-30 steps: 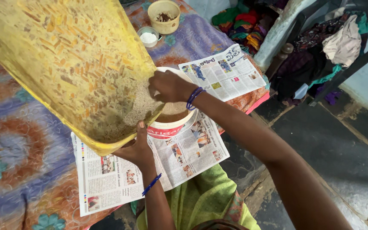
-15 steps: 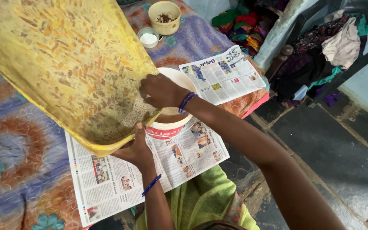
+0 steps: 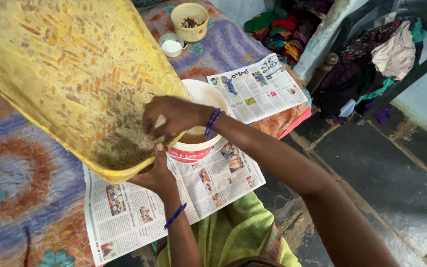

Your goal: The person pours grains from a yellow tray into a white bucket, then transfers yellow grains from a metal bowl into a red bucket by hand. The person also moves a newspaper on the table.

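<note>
We've got the big yellow winnowing tray (image 3: 75,74) tilted over the white tub (image 3: 198,143) on newspaper, left hand (image 3: 158,174) gripping its low rim w/ thumb on top, right hand (image 3: 171,116) cupped, sweeping loose grain (image 3: 137,146) down; tray looks stiff, light but unwieldy, so best held at the rim.

We see the winnowing tray (image 3: 70,69): woven, rough, matt yellow | grain (image 3: 134,146): fine, sandy, dry | bucket (image 3: 198,148): smooth white plastic (slightly glossy) | newspaper (image 3: 139,207): thin matt paper | bedsheet (image 3: 21,173): soft printed cloth | floor (image 3: 386,168): dull dark stone slabs.
</note>
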